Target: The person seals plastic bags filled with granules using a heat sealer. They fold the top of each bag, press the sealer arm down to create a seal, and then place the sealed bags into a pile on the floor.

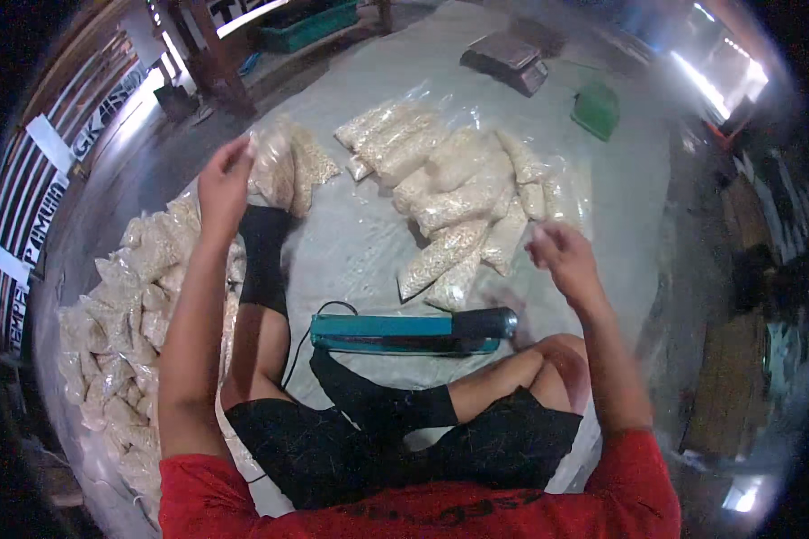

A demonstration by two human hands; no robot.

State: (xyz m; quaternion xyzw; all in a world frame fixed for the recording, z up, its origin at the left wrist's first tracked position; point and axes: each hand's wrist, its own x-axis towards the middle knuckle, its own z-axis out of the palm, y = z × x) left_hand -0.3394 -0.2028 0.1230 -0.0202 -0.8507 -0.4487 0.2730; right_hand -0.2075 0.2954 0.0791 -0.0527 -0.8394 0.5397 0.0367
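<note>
My left hand [222, 182] is raised at the left, its fingertips pinched at the clear top of a plastic bag of pale grains or beans [272, 168]. A second filled bag [308, 165] lies against that one. My right hand [563, 252] is slightly blurred, with its fingers loosely bent and nothing visible in them. It hovers near the right edge of a heap of filled clear bags [462, 195]. In front of my crossed legs lies a teal hand impulse sealer [384, 327] with a black end and a cord.
A large pile of filled bags [128, 303] lies beyond my left arm. At the back of the pale floor sheet [350, 249] are a weighing scale [505, 60] and a green plastic container [596, 108]. A green crate [310, 27] stands by a post. Slatted panels bearing writing line the left.
</note>
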